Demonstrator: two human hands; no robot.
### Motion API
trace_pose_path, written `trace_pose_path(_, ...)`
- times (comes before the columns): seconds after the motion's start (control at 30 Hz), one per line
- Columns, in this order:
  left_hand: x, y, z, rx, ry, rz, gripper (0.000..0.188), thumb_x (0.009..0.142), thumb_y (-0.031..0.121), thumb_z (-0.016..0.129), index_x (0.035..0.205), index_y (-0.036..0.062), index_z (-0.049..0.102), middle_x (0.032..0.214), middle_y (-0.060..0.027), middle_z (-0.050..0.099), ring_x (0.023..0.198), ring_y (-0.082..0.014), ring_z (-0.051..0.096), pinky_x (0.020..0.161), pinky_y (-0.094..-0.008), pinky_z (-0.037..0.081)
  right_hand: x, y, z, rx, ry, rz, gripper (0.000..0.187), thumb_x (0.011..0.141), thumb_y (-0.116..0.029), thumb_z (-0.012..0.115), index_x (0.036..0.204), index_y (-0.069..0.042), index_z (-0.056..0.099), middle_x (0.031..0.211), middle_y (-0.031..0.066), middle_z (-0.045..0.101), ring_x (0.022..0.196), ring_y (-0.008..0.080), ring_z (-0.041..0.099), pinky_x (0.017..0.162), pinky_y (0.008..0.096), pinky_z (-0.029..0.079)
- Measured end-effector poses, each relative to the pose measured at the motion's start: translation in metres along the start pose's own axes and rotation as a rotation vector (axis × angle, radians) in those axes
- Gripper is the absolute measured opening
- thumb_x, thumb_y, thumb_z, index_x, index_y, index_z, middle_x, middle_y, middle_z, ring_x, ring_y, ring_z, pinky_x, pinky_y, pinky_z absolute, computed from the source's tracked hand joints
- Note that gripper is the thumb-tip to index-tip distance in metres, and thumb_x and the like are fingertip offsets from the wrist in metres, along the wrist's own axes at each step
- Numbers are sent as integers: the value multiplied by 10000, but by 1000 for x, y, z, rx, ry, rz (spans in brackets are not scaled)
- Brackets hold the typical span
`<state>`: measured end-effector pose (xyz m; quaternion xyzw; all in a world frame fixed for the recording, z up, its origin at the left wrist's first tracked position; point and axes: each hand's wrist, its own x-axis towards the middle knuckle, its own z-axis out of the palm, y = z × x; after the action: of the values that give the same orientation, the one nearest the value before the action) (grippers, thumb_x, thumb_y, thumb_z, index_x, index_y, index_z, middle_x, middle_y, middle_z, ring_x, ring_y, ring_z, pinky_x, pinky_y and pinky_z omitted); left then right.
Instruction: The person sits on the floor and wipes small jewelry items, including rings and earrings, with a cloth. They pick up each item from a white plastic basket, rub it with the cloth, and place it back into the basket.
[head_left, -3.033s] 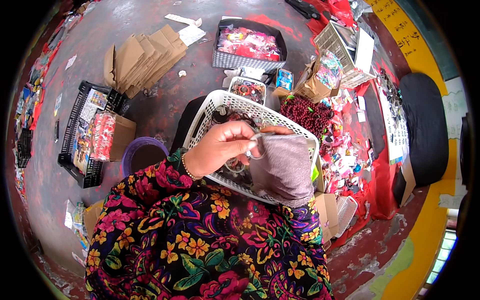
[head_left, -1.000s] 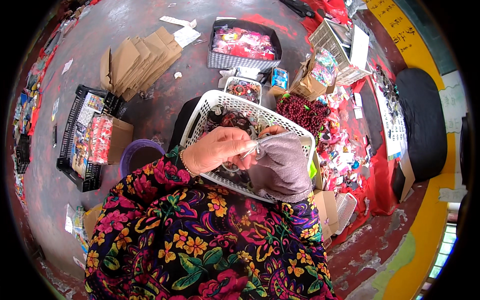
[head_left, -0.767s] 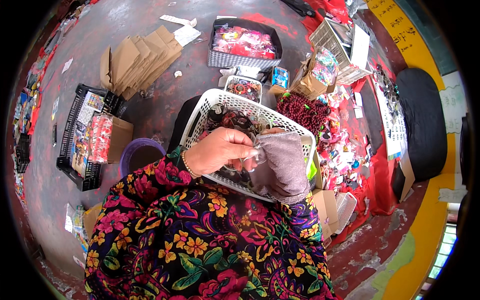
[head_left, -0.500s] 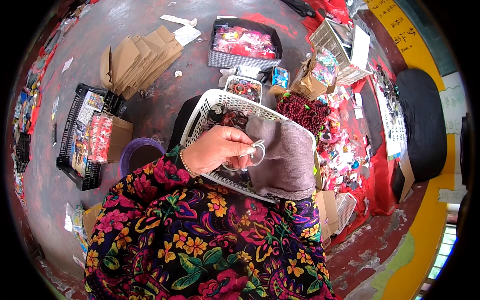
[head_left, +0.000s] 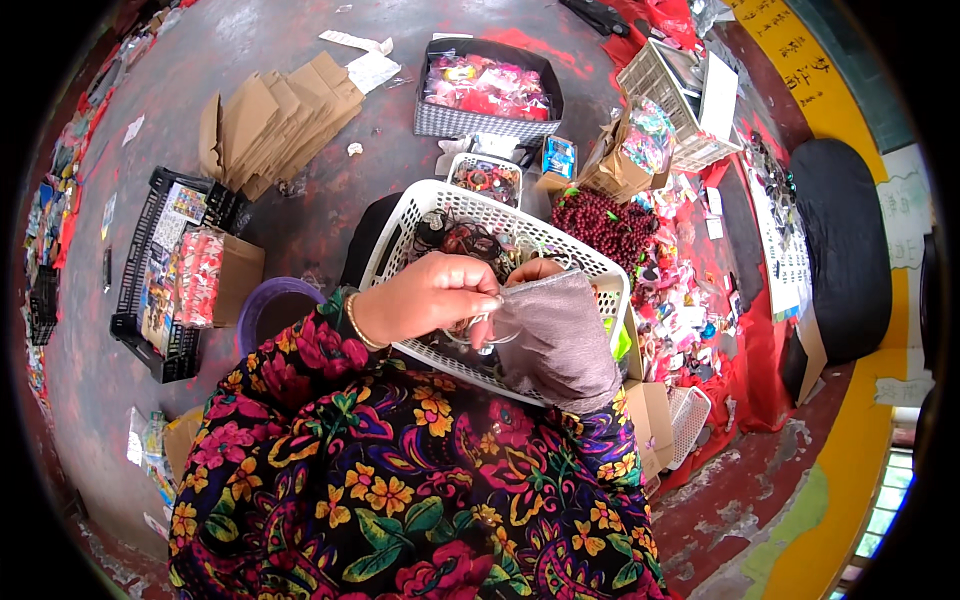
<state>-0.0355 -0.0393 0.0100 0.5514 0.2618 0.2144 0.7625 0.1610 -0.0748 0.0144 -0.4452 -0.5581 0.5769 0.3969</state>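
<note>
Over a white perforated plastic basket [head_left: 392, 235], my left hand [head_left: 425, 300] is closed in a pinch on a thin pale cord loop [head_left: 483, 321]. My right hand [head_left: 535, 270] is beside it. Only a few curled fingers of it show, at the upper edge of a mauve cloth [head_left: 560, 335], and they seem to grip that edge. The rest of this hand and its wrist are hidden under the cloth, which drapes down over the basket's near right part. Dark, tangled hair ties or cords [head_left: 455, 232] lie inside the basket.
Left of the basket stand a purple bucket [head_left: 262, 291] and a black crate [head_left: 125, 325]. Beyond it are a small white basket [head_left: 460, 166] and a checked bin [head_left: 445, 121] of packets. Dark red beads [head_left: 600, 225] and scattered small goods lie right. Flattened cardboard [head_left: 265, 125] is far left.
The mauve cloth has shifted down and its upper edge has folded open, so fingers of my right hand now show. My left hand has moved slightly left, close to the cloth's edge.
</note>
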Motion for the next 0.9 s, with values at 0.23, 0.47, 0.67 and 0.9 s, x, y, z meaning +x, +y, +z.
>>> trace_pose_path(0.23, -1, -26, 1, -726, -14, 88, 134, 919, 134, 516, 941, 2, 531, 680, -67, 558, 572, -129, 535, 578, -231, 402, 6, -16, -3, 189, -149, 142, 139, 794, -72, 640, 905, 6, 606, 822, 44, 620, 695, 93, 559, 621, 220, 447)
trace_pose_path(0.47, 1, -36, -7, -911, 81, 241, 150, 912, 111, 524, 1008, -2, 545, 765, -128, 607, 688, -138, 569, 650, -229, 432, 2, -15, -10, -277, -137, -32, 111, 786, -22, 605, 895, 1, 606, 772, 34, 609, 686, 82, 543, 611, 221, 433)
trace_pose_path(0.67, 4, -34, -2, -950, 74, 343, 142, 928, 118, 509, 1014, 18, 562, 825, -110, 603, 810, -163, 581, 735, -251, 440, 1, -17, -10, -95, -201, 231, 203, 710, -68, 701, 868, -4, 592, 797, 11, 595, 700, 72, 533, 598, 223, 438)
trace_pose_path(0.9, -3, -12, -28, -800, 167, 477, 126, 943, 144, 491, 995, 47, 552, 779, -35, 558, 852, -178, 549, 771, -326, 427, -2, -13, -17, -254, -398, 13, 126, 782, -62, 621, 893, -3, 620, 796, 46, 623, 746, 129, 565, 684, 255, 455)
